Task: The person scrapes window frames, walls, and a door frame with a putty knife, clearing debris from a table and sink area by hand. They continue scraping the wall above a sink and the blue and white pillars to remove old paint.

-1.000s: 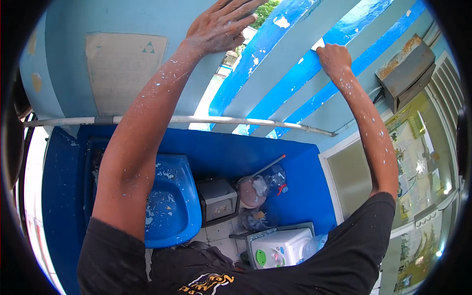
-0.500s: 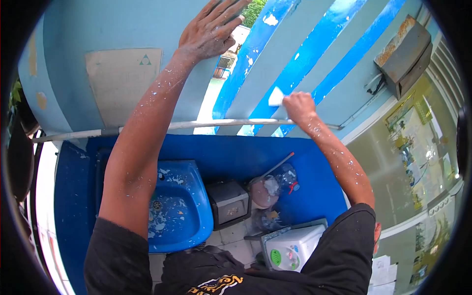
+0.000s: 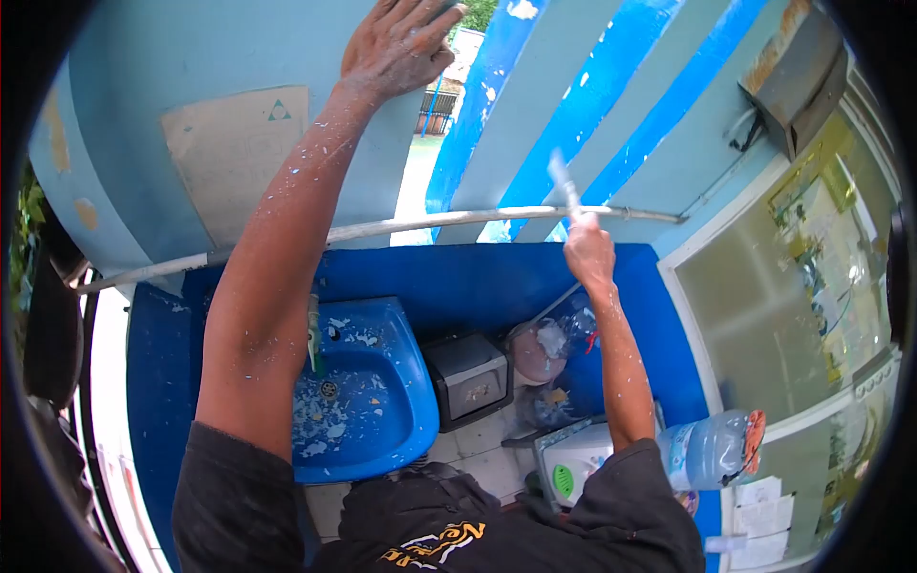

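So the biggest thing in shot was the pale blue wall [image 3: 191,57], rising well above the sink [image 3: 382,420], with the blue-and-pale striped wall [image 3: 621,105] up and to the right of the sink. The sink itself was bright blue and littered with paint flakes (lots of them, mostly in the bowl). A long white pipe [image 3: 411,225] ran across above the sink, from its upper left out to the far right. A grey box [image 3: 468,372] sat just beside the sink on its right, and a clear water bottle [image 3: 707,451] lay on its side further right of the sink, well apart from it.

The left hand [image 3: 396,43] was way up above the sink, flat on the pale blue wall with the fingers spread apart, holding nothing. The right hand [image 3: 589,253] was up and to the right of the sink, just under the pipe, fingers clamped on a scraper [image 3: 564,186]. Its pale blade stuck up past the pipe against the striped wall.
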Motion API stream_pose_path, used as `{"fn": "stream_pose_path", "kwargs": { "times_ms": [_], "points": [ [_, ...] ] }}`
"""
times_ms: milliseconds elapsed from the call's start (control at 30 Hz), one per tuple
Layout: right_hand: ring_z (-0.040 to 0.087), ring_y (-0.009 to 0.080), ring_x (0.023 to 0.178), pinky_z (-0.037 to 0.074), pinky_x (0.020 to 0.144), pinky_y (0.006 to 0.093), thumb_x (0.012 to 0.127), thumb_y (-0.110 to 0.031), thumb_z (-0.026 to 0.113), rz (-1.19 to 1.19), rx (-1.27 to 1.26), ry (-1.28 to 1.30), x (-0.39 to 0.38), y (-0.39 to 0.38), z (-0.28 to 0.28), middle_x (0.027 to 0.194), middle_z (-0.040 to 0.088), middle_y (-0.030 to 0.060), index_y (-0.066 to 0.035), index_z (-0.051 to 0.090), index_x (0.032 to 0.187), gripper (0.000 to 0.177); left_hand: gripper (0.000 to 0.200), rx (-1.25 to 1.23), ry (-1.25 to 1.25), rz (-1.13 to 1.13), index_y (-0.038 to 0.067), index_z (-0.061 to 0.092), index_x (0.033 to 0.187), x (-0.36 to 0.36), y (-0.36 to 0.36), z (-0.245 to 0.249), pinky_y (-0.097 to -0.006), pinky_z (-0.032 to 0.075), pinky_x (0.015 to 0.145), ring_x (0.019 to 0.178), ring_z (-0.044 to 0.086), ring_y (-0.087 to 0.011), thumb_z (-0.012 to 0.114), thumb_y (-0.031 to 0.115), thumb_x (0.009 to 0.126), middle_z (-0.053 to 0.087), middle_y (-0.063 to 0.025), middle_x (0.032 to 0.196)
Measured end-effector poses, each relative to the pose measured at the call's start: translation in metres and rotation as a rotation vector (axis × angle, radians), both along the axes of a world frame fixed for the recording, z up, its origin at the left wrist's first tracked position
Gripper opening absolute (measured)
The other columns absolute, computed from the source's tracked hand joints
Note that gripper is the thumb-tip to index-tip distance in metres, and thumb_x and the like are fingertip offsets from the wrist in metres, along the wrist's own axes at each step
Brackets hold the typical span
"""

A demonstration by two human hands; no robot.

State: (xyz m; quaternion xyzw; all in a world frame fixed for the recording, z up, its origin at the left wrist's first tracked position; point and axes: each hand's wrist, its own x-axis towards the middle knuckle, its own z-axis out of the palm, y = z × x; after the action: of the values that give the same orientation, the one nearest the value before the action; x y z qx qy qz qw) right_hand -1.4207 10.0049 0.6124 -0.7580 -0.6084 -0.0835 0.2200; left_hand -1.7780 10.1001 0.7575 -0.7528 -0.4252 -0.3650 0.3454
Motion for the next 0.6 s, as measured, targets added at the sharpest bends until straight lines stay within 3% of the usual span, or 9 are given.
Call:
{"fn": "stream_pose_path", "kwargs": {
  "times_ms": [33,100,200,267,367,467,600],
  "points": [
    [0.065,0.0534,0.102,0.049,0.09,0.0631,0.104,-0.027,0.043,0.058,0.016,-0.063,0.0,-0.003,-0.007,0.105,0.068,0.0354,0.004,0.059,0.123,0.04,0.047,0.009,0.0,0.013,0.008,0.063,0.132,0.003,0.0,0.0,-0.0439,0.01,0.132,0.159,0.016,-0.0255,0.067,0.024,0.088,0.023,-0.0097,0.171],
    [0.067,0.053,0.097,0.051,0.087,0.0632,0.104,-0.029,0.043,-0.036,0.038,0.047,-0.004,0.0,-0.008,0.101,0.069,0.0355,0.004,0.059,0.122,0.04,0.049,0.036,0.001,0.042,0.008,0.064,0.132,0.003,0.005,-0.001,-0.0443,0.011,0.132,0.158,0.017,-0.0255,0.069,0.025,0.086,0.023,-0.0091,0.171],
    [0.07,0.0522,0.088,0.055,0.079,0.0621,0.104,-0.027,0.046,-0.041,0.053,-0.101,-0.014,0.007,-0.023,0.086,0.07,0.0337,0.004,0.057,0.105,0.033,0.048,0.2,-0.05,-0.065,0.008,0.068,0.127,0.002,0.018,-0.006,-0.0444,0.013,0.131,0.158,0.02,-0.0256,0.071,0.025,0.083,0.027,-0.0085,0.169],
    [0.071,0.0507,0.087,0.056,0.077,0.0613,0.104,-0.027,0.046,-0.085,0.109,-0.015,-0.023,0.001,-0.026,0.085,0.071,0.033,0.003,0.056,0.102,0.032,0.047,0.199,-0.071,-0.154,0.007,0.07,0.125,0.003,0.015,-0.008,-0.0452,0.015,0.131,0.157,0.023,-0.0266,0.073,0.023,0.081,0.031,-0.0098,0.168],
    [0.072,0.048,0.086,0.058,0.075,0.0591,0.104,-0.026,0.047,-0.138,0.137,-0.006,-0.037,-0.004,-0.026,0.085,0.071,0.0321,0.003,0.057,0.102,0.03,0.048,0.184,-0.023,-0.023,0.007,0.07,0.125,0.003,0.018,-0.008,-0.0463,0.017,0.13,0.156,0.025,-0.0273,0.075,0.023,0.08,0.032,-0.0105,0.167],
    [0.072,0.0476,0.088,0.058,0.076,0.0581,0.102,-0.023,0.051,-0.128,0.095,0.029,-0.034,-0.002,-0.048,0.087,0.072,0.0322,0.004,0.058,0.104,0.028,0.044,0.198,-0.023,-0.052,0.009,0.071,0.124,0.004,0.023,-0.016,-0.0458,0.011,0.131,0.158,0.019,-0.0262,0.073,0.027,0.085,0.027,-0.01,0.169],
    [0.073,0.0456,0.09,0.059,0.077,0.0562,0.099,-0.02,0.054,-0.134,0.093,0.001,-0.044,-0.002,-0.029,0.092,0.073,0.0314,0.004,0.063,0.101,0.026,0.043,0.133,-0.04,0.053,0.01,0.07,0.127,0.007,0.019,-0.007,-0.0435,0.007,0.132,0.159,0.016,-0.0243,0.066,0.036,0.092,0.024,-0.0085,0.17]
  ]
}}
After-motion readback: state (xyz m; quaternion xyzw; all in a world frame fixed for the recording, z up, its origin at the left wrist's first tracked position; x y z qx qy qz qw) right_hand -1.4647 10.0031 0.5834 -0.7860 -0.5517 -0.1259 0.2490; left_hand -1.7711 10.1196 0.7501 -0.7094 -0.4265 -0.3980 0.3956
